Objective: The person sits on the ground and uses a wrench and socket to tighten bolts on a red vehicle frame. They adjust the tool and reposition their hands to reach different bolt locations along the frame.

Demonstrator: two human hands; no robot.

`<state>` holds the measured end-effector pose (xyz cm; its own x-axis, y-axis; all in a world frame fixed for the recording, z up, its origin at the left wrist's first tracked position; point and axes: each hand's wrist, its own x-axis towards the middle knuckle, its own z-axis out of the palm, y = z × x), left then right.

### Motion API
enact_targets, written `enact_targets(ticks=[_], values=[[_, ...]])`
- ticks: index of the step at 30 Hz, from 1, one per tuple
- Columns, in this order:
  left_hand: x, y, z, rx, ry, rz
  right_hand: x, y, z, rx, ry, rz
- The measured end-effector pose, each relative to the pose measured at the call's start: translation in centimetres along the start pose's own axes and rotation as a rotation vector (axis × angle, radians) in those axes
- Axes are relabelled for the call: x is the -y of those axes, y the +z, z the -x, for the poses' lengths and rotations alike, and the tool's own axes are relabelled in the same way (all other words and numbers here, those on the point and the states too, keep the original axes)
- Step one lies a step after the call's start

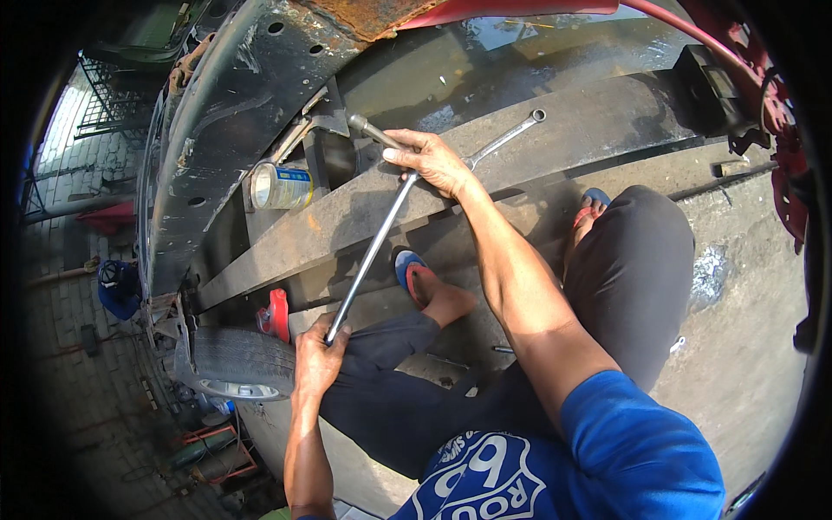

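Note:
A long chrome socket wrench slants across the middle of the view. My left hand is closed round the lower end of its handle. Up at the head end, my right hand grips the tool, and a socket on a short extension sticks out past the fingers to the left. Just right of that hand a combination wrench lies on a flat grey metal beam; its near end is hidden behind the hand. The socket touches no fastener that I can see.
A dark, rust-edged vehicle frame rises at the left, with an open tin can beside it. Below are a red object and a tyre. A red bar crosses the upper right. My sandalled feet flank the beam's near side.

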<state>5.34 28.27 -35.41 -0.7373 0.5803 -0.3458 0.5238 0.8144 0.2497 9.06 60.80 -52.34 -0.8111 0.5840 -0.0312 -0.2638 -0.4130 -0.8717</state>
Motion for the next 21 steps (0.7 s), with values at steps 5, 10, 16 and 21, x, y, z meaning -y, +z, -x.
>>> enact_targets(ticks=[5,10,16,21], values=[[-2.5,3.8,5.1,0.355,-0.173,0.480,2.0,0.4,0.9,0.000,-0.005,0.047],[-5.7,8.9,10.4,0.660,-0.008,1.163,2.3,4.3,4.0,-0.069,0.144,-0.006],[-6.9,11.0,13.9,0.758,0.168,1.104,-1.3,6.4,10.1,-0.029,0.260,0.167],[-4.6,11.0,10.4,0.400,0.233,0.885,-2.8,6.4,14.5,0.033,0.368,-0.018]])
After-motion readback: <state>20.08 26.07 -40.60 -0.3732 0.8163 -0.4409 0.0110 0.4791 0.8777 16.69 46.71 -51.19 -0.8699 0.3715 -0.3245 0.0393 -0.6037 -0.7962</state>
